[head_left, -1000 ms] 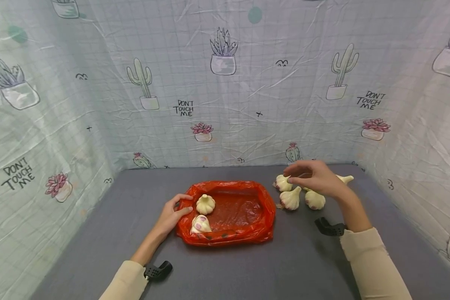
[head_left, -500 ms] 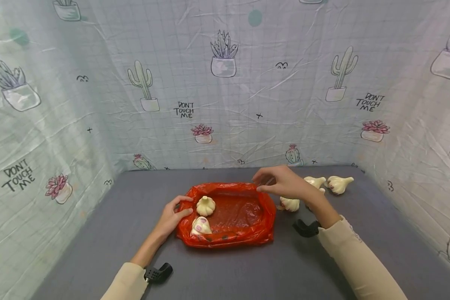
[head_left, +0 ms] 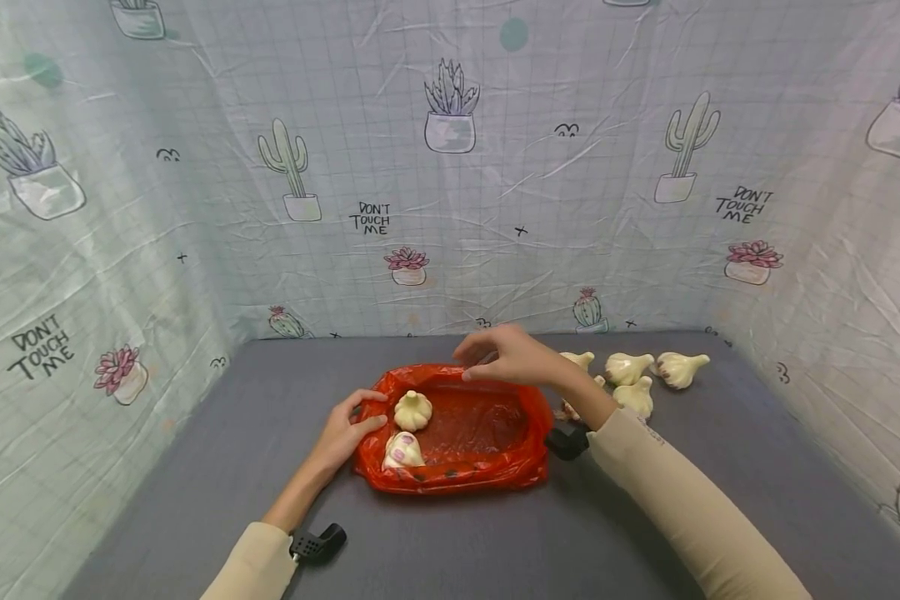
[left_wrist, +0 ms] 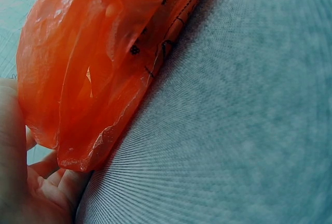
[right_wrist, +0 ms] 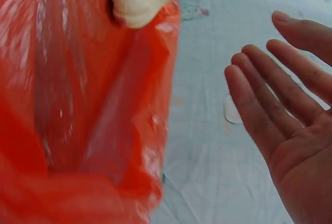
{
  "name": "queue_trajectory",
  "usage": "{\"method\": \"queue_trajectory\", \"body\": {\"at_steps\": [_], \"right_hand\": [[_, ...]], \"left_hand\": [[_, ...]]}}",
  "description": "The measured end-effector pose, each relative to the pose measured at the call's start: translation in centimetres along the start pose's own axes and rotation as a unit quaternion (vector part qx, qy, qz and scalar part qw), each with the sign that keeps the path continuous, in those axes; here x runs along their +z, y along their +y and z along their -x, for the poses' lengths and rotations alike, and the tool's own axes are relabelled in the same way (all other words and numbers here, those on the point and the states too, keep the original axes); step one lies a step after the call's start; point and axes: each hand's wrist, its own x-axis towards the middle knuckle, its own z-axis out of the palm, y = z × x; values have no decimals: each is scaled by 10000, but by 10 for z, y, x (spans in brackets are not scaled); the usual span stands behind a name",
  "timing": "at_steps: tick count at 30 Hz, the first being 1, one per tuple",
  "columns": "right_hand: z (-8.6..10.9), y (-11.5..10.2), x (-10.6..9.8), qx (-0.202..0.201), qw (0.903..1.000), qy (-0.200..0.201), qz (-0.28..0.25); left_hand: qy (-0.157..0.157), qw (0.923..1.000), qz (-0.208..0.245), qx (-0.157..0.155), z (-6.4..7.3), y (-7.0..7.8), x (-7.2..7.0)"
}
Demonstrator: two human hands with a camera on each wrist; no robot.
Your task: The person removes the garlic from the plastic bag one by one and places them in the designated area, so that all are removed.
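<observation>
A red plastic bag [head_left: 525, 472] lies spread open in the middle of the grey table, its rim rolled outward. Inside, at its left end, are two garlic bulbs: one pale bulb [head_left: 412, 412] with its stem up and a purple-blotched bulb [head_left: 402, 450] in front of it. My left hand [head_left: 342, 432] holds the bag's left end, thumb and fingers at the rim. In the left wrist view, the fingers [left_wrist: 49, 182] show beside the red plastic. Over the bag's back rim hovers my right hand [head_left: 512, 354], empty, its fingers [right_wrist: 259, 99] apart in the right wrist view.
Several more garlic bulbs [head_left: 634, 398] lie in a group on the table right of the bag, partly covered by my right forearm. A cactus-print cloth [head_left: 487, 275] stands behind the grey table [head_left: 450, 550] and along both sides.
My right hand has moved left from above the garlic group to over the bag's back rim, uncovering bulbs at the right. My left hand and the two bulbs in the bag stay put.
</observation>
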Motion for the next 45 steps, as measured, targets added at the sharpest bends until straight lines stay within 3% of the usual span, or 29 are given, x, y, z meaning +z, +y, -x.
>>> {"method": "queue_trajectory", "body": {"at_steps": [13, 24, 37, 45], "right_hand": [[-35, 1, 18, 95, 9980, -372, -509], [-58, -1, 40, 307, 9960, -839, -78], [-70, 6, 59, 292, 9961, -832, -51], [-74, 7, 67, 388, 9952, -849, 291]], "left_hand": [[55, 10000, -32, -31, -1, -1, 1], [80, 9999, -58, -42, -1, 0, -1], [0, 10000, 28, -44, -2, -2, 0], [-30, 10000, -19, -63, -3, -1, 0]]}}
